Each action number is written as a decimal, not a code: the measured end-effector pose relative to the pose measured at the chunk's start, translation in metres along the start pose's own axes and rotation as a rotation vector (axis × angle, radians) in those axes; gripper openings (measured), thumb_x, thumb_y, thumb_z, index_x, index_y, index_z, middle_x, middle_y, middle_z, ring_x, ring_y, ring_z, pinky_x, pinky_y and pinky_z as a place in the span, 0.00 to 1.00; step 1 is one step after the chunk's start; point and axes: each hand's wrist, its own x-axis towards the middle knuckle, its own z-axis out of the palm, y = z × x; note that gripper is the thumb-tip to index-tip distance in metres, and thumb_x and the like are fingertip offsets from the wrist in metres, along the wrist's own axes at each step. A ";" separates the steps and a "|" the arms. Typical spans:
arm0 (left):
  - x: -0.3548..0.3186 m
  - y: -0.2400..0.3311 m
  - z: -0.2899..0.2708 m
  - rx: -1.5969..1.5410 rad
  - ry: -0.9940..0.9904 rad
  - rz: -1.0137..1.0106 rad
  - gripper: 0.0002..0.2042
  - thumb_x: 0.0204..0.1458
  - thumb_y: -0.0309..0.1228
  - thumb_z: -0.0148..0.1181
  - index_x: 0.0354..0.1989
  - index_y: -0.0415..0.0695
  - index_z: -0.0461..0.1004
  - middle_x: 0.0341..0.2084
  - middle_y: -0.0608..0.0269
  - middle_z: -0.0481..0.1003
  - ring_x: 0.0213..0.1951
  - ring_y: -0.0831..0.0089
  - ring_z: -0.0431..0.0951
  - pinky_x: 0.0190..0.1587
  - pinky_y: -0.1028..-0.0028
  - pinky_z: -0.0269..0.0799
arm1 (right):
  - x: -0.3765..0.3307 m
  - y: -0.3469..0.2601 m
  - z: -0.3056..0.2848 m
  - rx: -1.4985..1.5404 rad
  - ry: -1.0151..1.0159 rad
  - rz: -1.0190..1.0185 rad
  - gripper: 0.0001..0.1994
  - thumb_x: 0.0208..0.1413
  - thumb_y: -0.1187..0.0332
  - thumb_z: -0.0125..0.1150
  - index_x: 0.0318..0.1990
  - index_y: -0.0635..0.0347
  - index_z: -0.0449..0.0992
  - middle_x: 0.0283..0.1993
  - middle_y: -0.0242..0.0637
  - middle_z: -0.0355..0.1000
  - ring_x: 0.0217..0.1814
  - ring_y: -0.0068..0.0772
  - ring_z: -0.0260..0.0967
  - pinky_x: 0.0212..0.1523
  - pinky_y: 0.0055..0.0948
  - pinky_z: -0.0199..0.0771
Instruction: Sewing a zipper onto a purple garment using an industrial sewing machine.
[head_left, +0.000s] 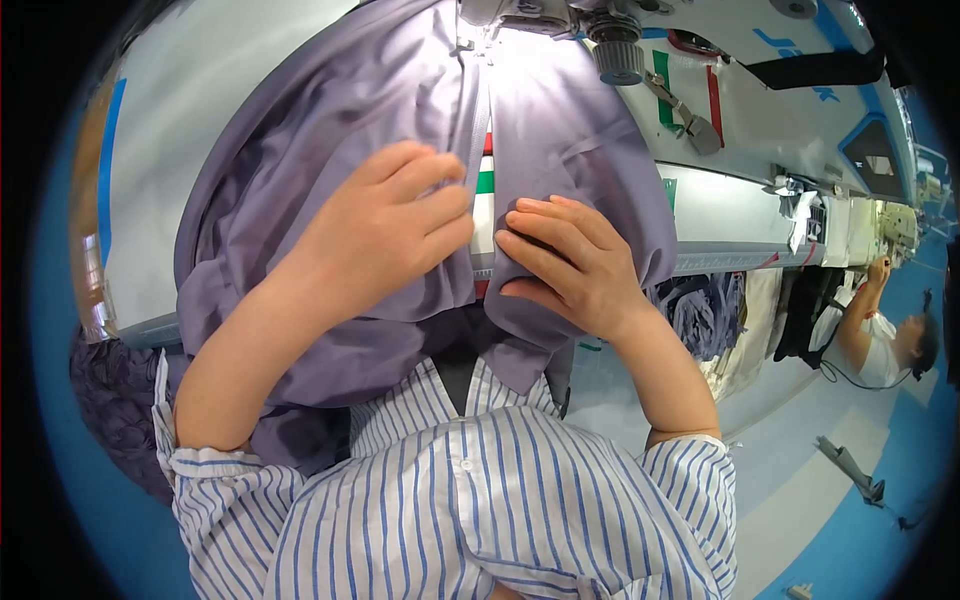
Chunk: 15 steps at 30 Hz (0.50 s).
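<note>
A purple-grey fabric piece (330, 130) is spread over the sewing machine bed, with a narrow gap down its middle running up to the brightly lit presser foot (487, 45). Beside the gap, my left hand (390, 215) hovers on or just over the left panel with its fingers curled inward; whatever the fingertips hold, if anything, is hidden. My right hand (575, 255) lies on the right panel (560, 150), fingers stretched out and pointing toward the gap. Between the panels show red and green tape strips (486, 180) on the bed.
Above right is the machine head with a grey knob (617, 60). A ruler strip (720, 262) edges the table. Dark bunched fabric (110, 410) hangs at the left, and more cloth (705, 315) hangs at the right. Another person (880, 335) works farther right.
</note>
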 end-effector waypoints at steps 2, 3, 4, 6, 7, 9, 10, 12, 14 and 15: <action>-0.013 0.005 0.002 -0.068 -0.003 -0.041 0.13 0.42 0.26 0.59 0.40 0.42 0.76 0.42 0.64 0.75 0.48 0.65 0.74 0.50 0.65 0.71 | 0.003 -0.001 0.000 0.003 0.051 -0.004 0.22 0.40 0.62 0.69 0.46 0.55 0.78 0.52 0.32 0.73 0.56 0.35 0.70 0.55 0.36 0.72; -0.018 0.008 0.004 -0.128 0.047 -0.087 0.13 0.42 0.26 0.59 0.38 0.42 0.75 0.40 0.65 0.75 0.47 0.65 0.75 0.48 0.66 0.72 | 0.004 -0.002 0.001 0.003 0.044 0.003 0.22 0.40 0.62 0.69 0.46 0.55 0.78 0.52 0.32 0.73 0.56 0.35 0.70 0.55 0.36 0.72; -0.021 0.010 0.005 -0.128 0.042 -0.087 0.13 0.42 0.26 0.59 0.38 0.42 0.75 0.40 0.65 0.75 0.47 0.65 0.75 0.48 0.66 0.72 | 0.005 -0.002 0.003 0.000 0.070 -0.006 0.19 0.40 0.65 0.69 0.44 0.55 0.78 0.51 0.31 0.74 0.55 0.34 0.71 0.52 0.35 0.73; -0.024 0.013 0.005 -0.167 0.067 -0.136 0.13 0.40 0.26 0.60 0.37 0.43 0.75 0.37 0.65 0.74 0.43 0.66 0.76 0.43 0.68 0.73 | 0.008 -0.001 0.005 0.001 0.093 -0.017 0.17 0.41 0.67 0.68 0.43 0.55 0.79 0.49 0.30 0.75 0.54 0.34 0.72 0.50 0.34 0.75; -0.023 0.013 0.005 -0.163 0.110 -0.113 0.13 0.40 0.26 0.60 0.37 0.43 0.75 0.37 0.65 0.74 0.43 0.66 0.76 0.43 0.68 0.73 | 0.009 0.000 0.007 -0.004 0.115 -0.048 0.15 0.40 0.69 0.68 0.40 0.57 0.79 0.47 0.31 0.76 0.52 0.35 0.74 0.47 0.33 0.76; -0.020 0.011 0.004 -0.167 0.014 -0.100 0.13 0.38 0.26 0.62 0.36 0.43 0.76 0.36 0.65 0.74 0.42 0.66 0.76 0.41 0.68 0.73 | 0.012 0.001 0.008 -0.011 0.136 -0.085 0.14 0.40 0.72 0.67 0.38 0.58 0.80 0.44 0.31 0.77 0.50 0.35 0.75 0.45 0.31 0.76; -0.017 0.010 0.004 -0.150 0.029 -0.103 0.13 0.38 0.26 0.62 0.36 0.43 0.76 0.36 0.65 0.74 0.42 0.66 0.76 0.41 0.68 0.73 | 0.012 0.002 0.008 0.051 0.163 -0.067 0.13 0.41 0.72 0.67 0.38 0.58 0.79 0.44 0.31 0.77 0.50 0.35 0.75 0.44 0.32 0.76; -0.013 0.009 0.005 -0.162 0.046 -0.069 0.12 0.38 0.26 0.62 0.34 0.44 0.76 0.38 0.64 0.75 0.42 0.67 0.76 0.41 0.69 0.74 | 0.014 0.002 0.007 0.116 0.189 -0.052 0.12 0.41 0.72 0.67 0.38 0.59 0.79 0.44 0.32 0.76 0.50 0.34 0.75 0.43 0.32 0.76; -0.010 0.010 0.011 -0.158 0.119 -0.034 0.11 0.38 0.26 0.62 0.33 0.43 0.76 0.37 0.64 0.75 0.42 0.67 0.76 0.40 0.69 0.74 | 0.015 0.002 0.005 0.123 0.275 -0.065 0.11 0.41 0.72 0.67 0.35 0.60 0.79 0.42 0.32 0.77 0.47 0.34 0.76 0.40 0.31 0.76; -0.008 0.011 0.015 -0.166 0.214 -0.009 0.10 0.38 0.26 0.61 0.32 0.43 0.76 0.37 0.64 0.75 0.41 0.67 0.76 0.40 0.69 0.74 | 0.015 0.002 0.005 0.122 0.279 -0.063 0.11 0.41 0.72 0.67 0.35 0.60 0.79 0.42 0.32 0.77 0.47 0.34 0.76 0.40 0.31 0.76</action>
